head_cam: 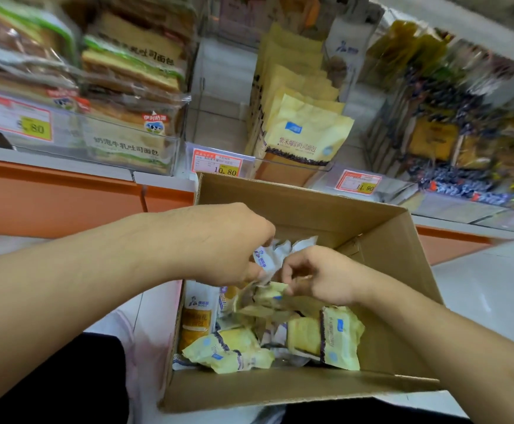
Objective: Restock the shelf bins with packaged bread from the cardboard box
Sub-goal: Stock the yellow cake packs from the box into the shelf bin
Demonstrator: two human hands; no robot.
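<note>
Both hands are in the cardboard box (326, 209): the left hand (219, 243) pinches a white bread packet (269, 258), the right hand (319, 275) a yellow one (269, 293). Many packets remain; the middle shelf bin (292, 171) looks partly filled.

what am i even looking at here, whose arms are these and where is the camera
There is no machine here. The camera sits on a person's head and looks forward and down, so the two bare arms reaching in from the bottom are that person's own.

Below the hands is an open cardboard box holding packaged bread, mostly pale yellow packets.

The left hand has its fingers curled round a white packet with blue print. The right hand pinches a yellow packet just under it. Both hands are inside the box.

Behind the box runs a shop shelf with clear plastic bins. The middle bin already holds a row of upright yellow packets like those in the box. The left bin is stacked with sliced toast loaves. Price tags hang on the bin fronts.
</note>
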